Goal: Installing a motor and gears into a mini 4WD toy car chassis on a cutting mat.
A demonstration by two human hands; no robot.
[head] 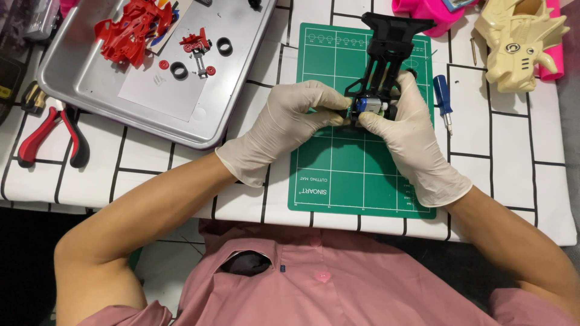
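Two gloved hands meet over one green cutting mat (338,175), the landmark here. The left hand (290,124) and the right hand (405,136) both clench one black toy car chassis (386,51), which sits above the mat's upper middle, its far end reaching past the mat's top edge. One small silver-and-blue motor (370,106) sits in the near end of the chassis, pinched between the fingertips of both hands.

Just right of the mat lies one blue-handled screwdriver (443,99). Farther right of the mat, near its top corner, rests one cream-coloured plastic shell (519,45), with pink plastic beside it.

Left of the mat stands one metal tray (78,84). In it lie one red car body (133,33), one red small-part assembly (196,45) and two loose black tyres (179,70), plus one small red wheel hub. Far left of the mat, beyond the tray's near corner, lies one pair of red-handled pliers (51,130).
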